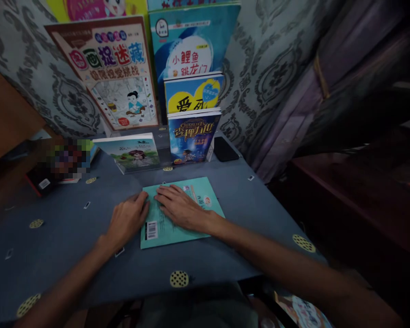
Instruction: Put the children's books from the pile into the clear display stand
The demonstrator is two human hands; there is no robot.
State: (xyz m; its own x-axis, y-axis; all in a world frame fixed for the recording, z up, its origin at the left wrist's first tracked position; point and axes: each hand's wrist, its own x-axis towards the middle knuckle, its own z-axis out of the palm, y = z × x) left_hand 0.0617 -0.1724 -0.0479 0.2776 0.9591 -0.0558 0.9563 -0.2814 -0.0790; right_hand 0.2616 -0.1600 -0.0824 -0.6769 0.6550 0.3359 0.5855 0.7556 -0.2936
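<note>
A teal book lies flat on the grey-blue tablecloth, its barcode at the lower left. My right hand rests palm down across the upper middle of the cover, fingers stretched out toward the left and holding nothing. At the book's left edge is my left hand, its fingertips touching the cover near the upper left corner. The left fingers are close together and partly turned away, so whether they pinch the edge cannot be made out. Behind the book stand a blue book and a green landscape-cover book.
Larger books stand at the back, including a brown-bordered one and a teal one. A black phone lies right of the blue book. A blurred pile of books is at the left. A purple curtain hangs beyond the table's right edge.
</note>
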